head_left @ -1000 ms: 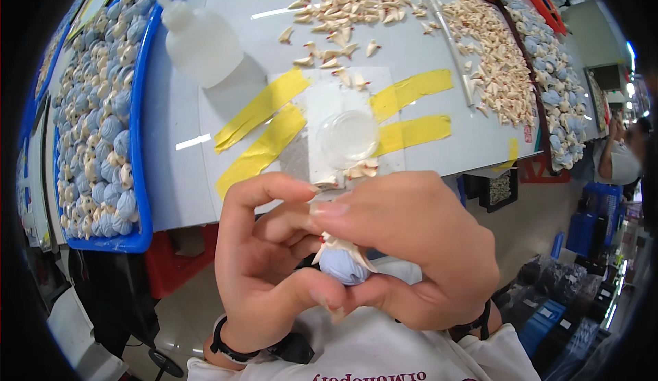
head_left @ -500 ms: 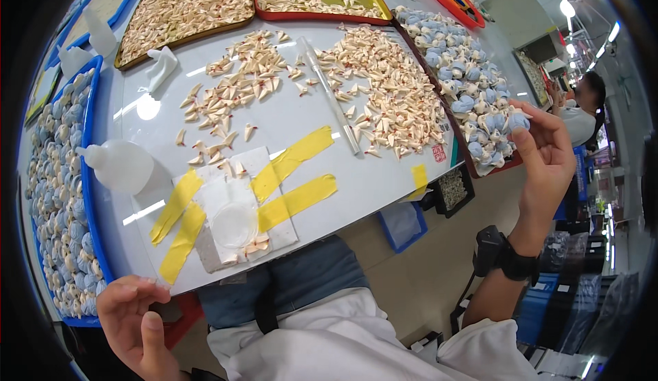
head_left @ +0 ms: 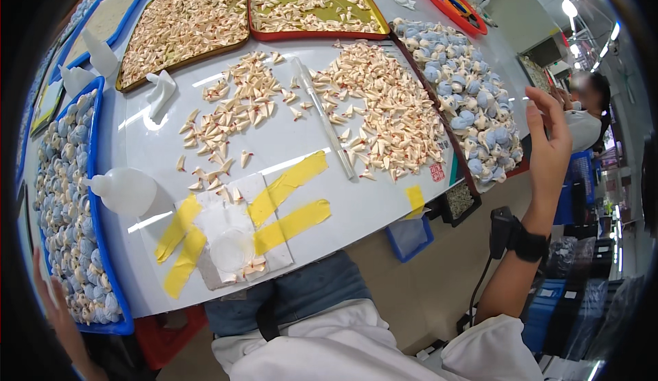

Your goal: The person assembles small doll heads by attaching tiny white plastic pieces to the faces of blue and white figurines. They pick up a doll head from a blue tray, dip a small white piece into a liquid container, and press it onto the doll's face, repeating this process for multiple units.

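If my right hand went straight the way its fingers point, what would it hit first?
Likely the dark-edged tray of pale pieces, but depth is unclear, so your right hand might pass above it.

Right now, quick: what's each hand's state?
Left hand: open, nothing visible in it.
Right hand: open, nothing visible in it.

Pale-blue ridged balls with cream parts point(head_left: 480, 100), heaped at mixed angles in a dark-rimmed tray point(head_left: 444, 115), just left of the loosely curled, bare right fingers point(head_left: 554, 112). From where I stand, similar blue-and-cream pieces point(head_left: 72, 209) fill a blue tray point(head_left: 94, 148), its near end beside the left fingers point(head_left: 46, 299); contact unclear.
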The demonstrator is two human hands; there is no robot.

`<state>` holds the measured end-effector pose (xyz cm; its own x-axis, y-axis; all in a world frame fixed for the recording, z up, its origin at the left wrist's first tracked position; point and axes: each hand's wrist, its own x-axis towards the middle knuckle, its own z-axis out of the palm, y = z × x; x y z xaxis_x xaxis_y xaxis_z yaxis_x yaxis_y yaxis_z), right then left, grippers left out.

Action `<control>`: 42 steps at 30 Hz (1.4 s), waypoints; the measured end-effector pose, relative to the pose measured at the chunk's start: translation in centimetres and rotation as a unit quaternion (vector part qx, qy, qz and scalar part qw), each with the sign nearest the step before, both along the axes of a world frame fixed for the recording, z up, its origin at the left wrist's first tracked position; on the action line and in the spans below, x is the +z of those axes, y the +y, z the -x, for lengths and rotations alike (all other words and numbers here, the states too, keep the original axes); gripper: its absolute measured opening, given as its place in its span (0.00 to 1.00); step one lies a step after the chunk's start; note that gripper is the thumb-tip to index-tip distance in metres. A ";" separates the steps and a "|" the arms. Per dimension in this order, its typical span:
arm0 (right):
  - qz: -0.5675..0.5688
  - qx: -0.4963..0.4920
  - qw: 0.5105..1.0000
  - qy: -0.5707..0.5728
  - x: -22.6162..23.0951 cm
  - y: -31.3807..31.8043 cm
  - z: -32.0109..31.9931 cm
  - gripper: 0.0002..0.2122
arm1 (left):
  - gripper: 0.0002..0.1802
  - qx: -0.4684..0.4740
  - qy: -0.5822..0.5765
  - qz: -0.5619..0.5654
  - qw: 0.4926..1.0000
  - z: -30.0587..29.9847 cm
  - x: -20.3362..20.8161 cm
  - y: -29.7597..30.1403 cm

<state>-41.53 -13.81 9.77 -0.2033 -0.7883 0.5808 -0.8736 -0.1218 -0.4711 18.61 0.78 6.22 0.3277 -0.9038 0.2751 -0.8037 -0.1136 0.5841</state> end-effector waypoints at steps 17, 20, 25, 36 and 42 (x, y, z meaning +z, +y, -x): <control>-0.182 0.194 0.960 0.086 -4.3 -4.0 -9.3 0.04 | 0.19 0.015 -0.213 -0.148 0.966 3.1 -1.1 -0.7; -0.195 0.184 0.960 0.084 -4.2 -4.1 -9.6 0.04 | 0.18 0.046 -0.220 -0.124 0.966 1.9 -1.8 -0.6; -0.200 0.178 0.963 0.037 -3.8 -3.9 -9.2 0.06 | 0.16 0.039 -0.213 -0.128 0.968 2.5 -1.7 -2.3; -0.198 0.205 0.956 -0.075 -3.3 -2.5 -7.5 0.06 | 0.16 -0.038 -0.054 -0.088 0.994 4.0 -0.7 -1.8; -0.196 0.171 0.957 -0.130 -3.2 0.4 -7.2 0.04 | 0.15 -0.055 -0.024 -0.099 0.993 4.7 -1.8 -3.1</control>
